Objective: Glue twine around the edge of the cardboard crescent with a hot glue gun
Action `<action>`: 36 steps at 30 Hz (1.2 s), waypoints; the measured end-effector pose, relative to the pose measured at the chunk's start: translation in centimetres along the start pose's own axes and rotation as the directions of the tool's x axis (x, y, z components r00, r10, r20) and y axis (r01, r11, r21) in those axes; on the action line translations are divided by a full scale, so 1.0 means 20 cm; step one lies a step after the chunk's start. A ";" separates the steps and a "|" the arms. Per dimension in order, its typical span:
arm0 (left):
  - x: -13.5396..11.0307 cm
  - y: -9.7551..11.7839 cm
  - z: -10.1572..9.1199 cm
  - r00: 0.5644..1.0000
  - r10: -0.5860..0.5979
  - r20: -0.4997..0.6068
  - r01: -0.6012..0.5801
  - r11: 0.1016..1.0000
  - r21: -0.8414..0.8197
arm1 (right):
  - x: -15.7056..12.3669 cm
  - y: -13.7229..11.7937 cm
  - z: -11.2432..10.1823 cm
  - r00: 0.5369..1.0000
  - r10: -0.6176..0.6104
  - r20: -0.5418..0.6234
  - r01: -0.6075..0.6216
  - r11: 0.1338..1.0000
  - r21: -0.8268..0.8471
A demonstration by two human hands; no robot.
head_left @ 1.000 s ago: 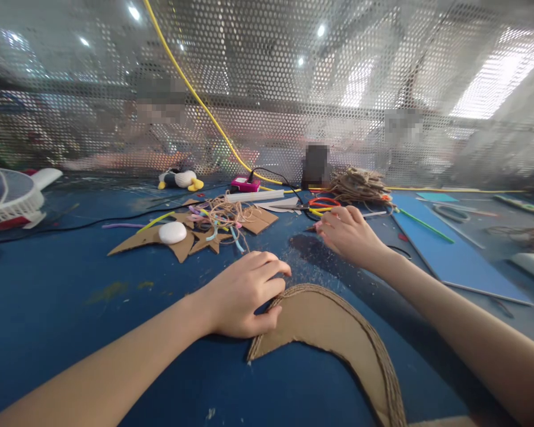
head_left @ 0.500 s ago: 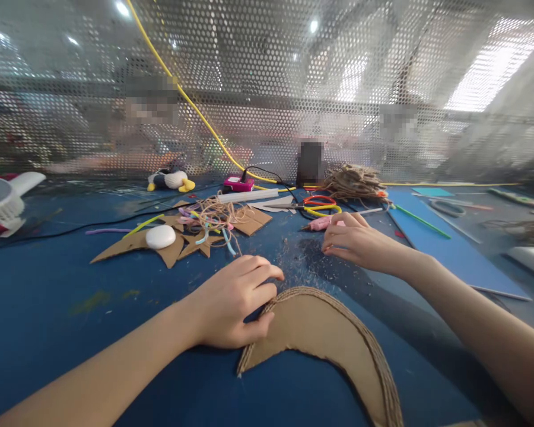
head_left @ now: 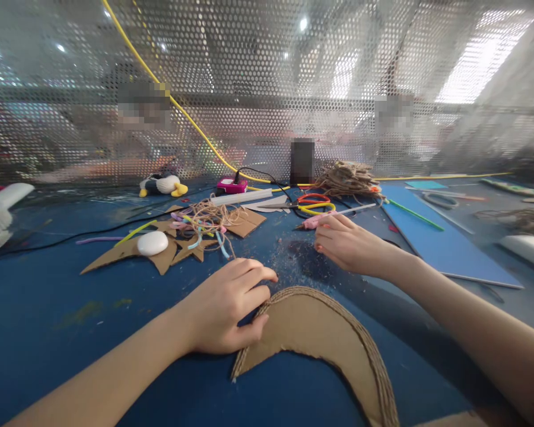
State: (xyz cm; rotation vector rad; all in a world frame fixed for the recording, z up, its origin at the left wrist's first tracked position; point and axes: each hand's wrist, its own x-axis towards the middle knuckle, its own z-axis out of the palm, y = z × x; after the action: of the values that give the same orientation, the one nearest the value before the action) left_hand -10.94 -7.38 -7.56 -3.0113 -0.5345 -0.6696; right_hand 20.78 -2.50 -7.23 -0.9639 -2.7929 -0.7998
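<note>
A crescent-shaped piece of cardboard (head_left: 311, 332) with twine wound along its outer edge lies on the blue table (head_left: 71, 308) in front of me. My left hand (head_left: 225, 305) is closed on the crescent's left tip, thumb underneath and fingers on top. Farther back, my right hand (head_left: 347, 243) hovers above the table with its fingers curled into a pinch; I cannot make out what, if anything, it holds. Just beyond its fingertips lies a pink pen-like tool (head_left: 314, 221).
Scissors (head_left: 314, 201) with red and yellow handles and a twine bundle (head_left: 349, 178) lie behind the right hand. A blue sheet (head_left: 436, 243) lies right. Cardboard stars (head_left: 191, 249), pipe cleaners and a white oval object (head_left: 151, 243) sit left. A perforated metal screen (head_left: 267, 89) closes the back.
My right hand has drawn back from the pink tool toward me, leaving the tool in plain sight. My left hand keeps its hold on the crescent's tip. The view has shifted slightly.
</note>
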 end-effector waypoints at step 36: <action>0.00 0.00 0.00 1.000 0.004 0.005 -0.004 1.000 -0.007 | 0.08 -0.08 -0.02 0.996 0.059 -0.066 -0.058 0.998 0.018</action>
State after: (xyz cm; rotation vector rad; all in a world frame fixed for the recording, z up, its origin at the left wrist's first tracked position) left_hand -10.97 -7.33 -7.58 -3.0206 -0.5269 -0.6650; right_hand 18.61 -2.85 -7.31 -0.9927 -2.6978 -0.7852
